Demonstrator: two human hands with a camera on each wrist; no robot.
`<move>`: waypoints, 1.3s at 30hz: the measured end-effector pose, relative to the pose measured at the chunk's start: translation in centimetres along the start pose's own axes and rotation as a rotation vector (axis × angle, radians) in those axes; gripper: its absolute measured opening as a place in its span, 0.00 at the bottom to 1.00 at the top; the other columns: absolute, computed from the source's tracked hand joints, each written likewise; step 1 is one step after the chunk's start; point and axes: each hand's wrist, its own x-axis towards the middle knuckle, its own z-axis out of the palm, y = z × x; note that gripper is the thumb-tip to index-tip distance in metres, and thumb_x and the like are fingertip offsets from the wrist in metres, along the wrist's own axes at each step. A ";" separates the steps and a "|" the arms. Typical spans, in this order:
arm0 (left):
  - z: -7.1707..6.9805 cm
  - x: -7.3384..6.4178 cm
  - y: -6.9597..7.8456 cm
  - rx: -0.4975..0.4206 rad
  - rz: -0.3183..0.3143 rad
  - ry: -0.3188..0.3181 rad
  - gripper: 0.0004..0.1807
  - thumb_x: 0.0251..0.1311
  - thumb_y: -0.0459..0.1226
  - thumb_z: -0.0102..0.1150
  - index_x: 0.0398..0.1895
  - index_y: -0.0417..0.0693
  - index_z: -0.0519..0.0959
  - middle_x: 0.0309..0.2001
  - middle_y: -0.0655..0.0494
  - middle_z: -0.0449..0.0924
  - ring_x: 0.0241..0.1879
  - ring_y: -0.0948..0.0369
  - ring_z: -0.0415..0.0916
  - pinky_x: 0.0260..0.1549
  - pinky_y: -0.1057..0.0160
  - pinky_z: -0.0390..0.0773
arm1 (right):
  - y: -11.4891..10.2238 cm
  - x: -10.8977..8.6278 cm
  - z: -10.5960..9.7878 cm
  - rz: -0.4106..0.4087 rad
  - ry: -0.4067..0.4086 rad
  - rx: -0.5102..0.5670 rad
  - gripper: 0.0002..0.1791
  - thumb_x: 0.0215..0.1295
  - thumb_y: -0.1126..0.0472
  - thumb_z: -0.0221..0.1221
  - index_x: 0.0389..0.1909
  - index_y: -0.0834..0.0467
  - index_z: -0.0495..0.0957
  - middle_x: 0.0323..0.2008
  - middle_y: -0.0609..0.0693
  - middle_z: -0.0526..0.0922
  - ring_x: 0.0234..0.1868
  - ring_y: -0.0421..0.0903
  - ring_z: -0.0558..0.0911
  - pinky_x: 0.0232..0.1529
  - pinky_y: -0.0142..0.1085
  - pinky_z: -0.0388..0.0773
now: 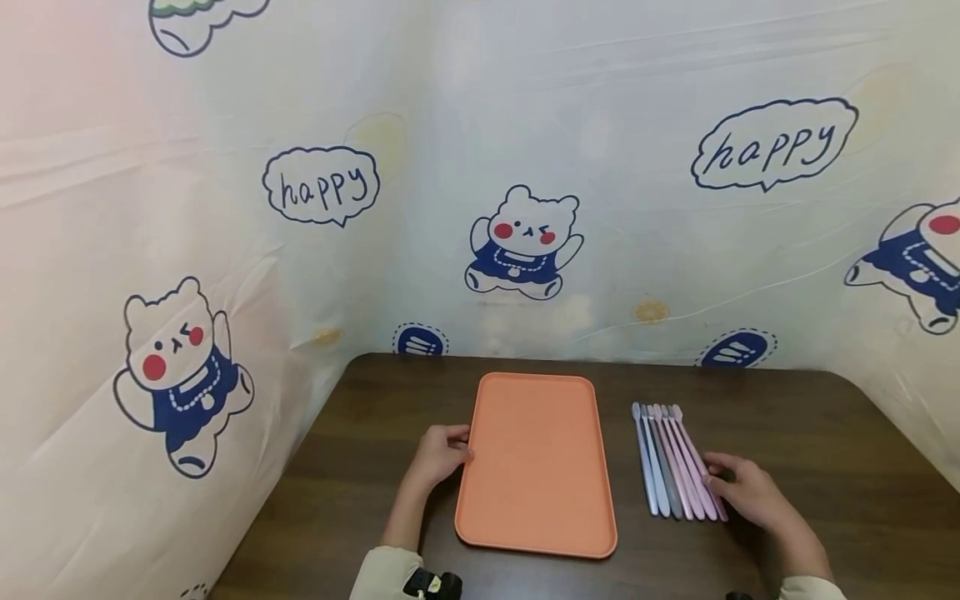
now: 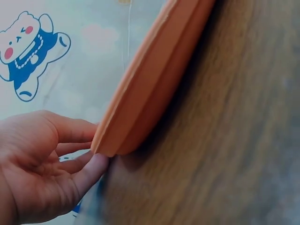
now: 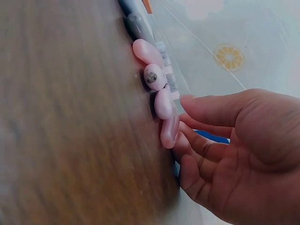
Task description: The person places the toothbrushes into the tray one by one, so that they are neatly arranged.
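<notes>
An orange rectangular tray point(image 1: 537, 467) lies flat on the dark wooden table. At its left long edge my left hand point(image 1: 441, 454) pinches the rim between thumb and fingers. The left wrist view shows that hand point(image 2: 47, 164) at the raised side of the tray point(image 2: 145, 89). Right of the tray, several toothbrushes point(image 1: 678, 467) in blue, grey and pink lie side by side, heads away from me. My right hand point(image 1: 750, 492) touches the outermost pink one from the right. In the right wrist view, its thumb is near the pink handles point(image 3: 164, 104), with the fingers loosely bent beside them.
The brown table point(image 1: 345, 467) has rounded far corners. A pale cloth point(image 1: 427, 250) printed with bears and the word "happy" hangs behind it and along both sides. Bare tabletop separates the tray from the toothbrushes.
</notes>
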 end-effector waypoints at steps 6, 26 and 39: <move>0.0 -0.2 0.4 -0.027 -0.024 0.008 0.24 0.51 0.22 0.59 0.56 0.26 0.80 0.42 0.38 0.85 0.37 0.58 0.83 0.33 0.62 0.84 | -0.1 -0.1 0.0 0.037 0.015 -0.013 0.22 0.63 0.63 0.64 0.54 0.74 0.80 0.41 0.61 0.88 0.45 0.54 0.83 0.47 0.48 0.79; 0.1 -0.7 0.7 0.004 -0.053 0.011 0.23 0.51 0.22 0.58 0.54 0.28 0.82 0.40 0.41 0.86 0.35 0.59 0.83 0.32 0.61 0.85 | -0.6 -1.7 0.3 0.225 0.021 0.020 0.18 0.60 0.59 0.67 0.46 0.69 0.85 0.35 0.56 0.89 0.38 0.47 0.81 0.38 0.39 0.74; 0.2 -0.8 0.8 -0.006 -0.061 0.020 0.22 0.52 0.23 0.58 0.53 0.28 0.82 0.41 0.40 0.87 0.37 0.58 0.83 0.33 0.60 0.86 | -1.3 -0.9 -0.1 0.323 -0.006 0.112 0.18 0.59 0.57 0.66 0.42 0.69 0.86 0.25 0.48 0.87 0.29 0.41 0.80 0.31 0.35 0.74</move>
